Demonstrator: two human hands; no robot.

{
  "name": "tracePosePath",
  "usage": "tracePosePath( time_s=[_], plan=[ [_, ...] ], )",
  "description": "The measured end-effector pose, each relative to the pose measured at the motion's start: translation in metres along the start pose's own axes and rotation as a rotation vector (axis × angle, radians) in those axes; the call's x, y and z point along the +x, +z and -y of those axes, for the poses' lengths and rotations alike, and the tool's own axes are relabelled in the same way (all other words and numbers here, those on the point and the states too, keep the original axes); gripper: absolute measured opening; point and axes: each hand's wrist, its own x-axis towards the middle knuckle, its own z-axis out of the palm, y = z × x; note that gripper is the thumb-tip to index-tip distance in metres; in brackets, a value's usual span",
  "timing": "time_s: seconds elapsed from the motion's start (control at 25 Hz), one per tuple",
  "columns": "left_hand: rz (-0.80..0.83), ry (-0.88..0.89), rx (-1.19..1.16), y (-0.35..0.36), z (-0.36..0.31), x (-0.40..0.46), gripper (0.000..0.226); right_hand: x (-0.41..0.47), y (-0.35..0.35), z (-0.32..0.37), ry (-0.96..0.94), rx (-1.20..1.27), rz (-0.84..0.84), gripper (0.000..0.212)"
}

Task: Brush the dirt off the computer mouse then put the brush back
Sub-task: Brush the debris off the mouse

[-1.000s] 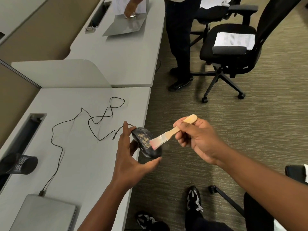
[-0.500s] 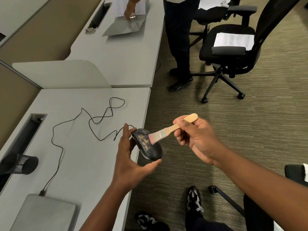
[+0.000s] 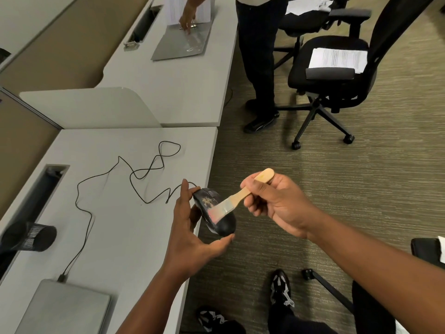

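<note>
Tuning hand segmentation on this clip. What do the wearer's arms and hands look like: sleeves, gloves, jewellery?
Both are bare: the left hand and right hand wear no gloves, rings, watch or bands that show. Both forearms are uncovered right to the frame edge, with no sleeve in view. No markings or cables are on either arm.
</note>
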Motion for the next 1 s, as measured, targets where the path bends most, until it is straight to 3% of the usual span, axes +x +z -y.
tracePosePath(
  time_s=[0.08,0.36,0.48,0.56,0.84,1.0],
  plan=[
    [0.011,-0.003,0.006,0.001,0.0,0.0,0.14,0.001,-0.001,-0.003,0.018,-0.064,0.015,0.018],
    [0.005,-0.026,0.0,-0.003,-0.001,-0.005,0.142,0.005,-0.018,0.002,-0.073,-0.164,-0.21,0.01],
    [0.011,-0.019,0.035,-0.002,0.0,-0.003,0.144,0.001,-0.008,0.004,-0.076,0.026,-0.1,0.012],
    [0.013,-0.02,0.064,-0.002,-0.001,-0.002,0.145,-0.001,0.001,0.002,-0.033,0.014,-0.018,0.012],
    [-0.022,-0.035,0.127,-0.006,-0.004,-0.003,0.147,0.0,-0.016,0.0,-0.052,-0.167,-0.231,0.008],
    [-0.021,-0.04,0.129,-0.006,-0.004,-0.001,0.147,-0.003,-0.008,0.006,-0.051,0.038,-0.088,0.022]
  ],
)
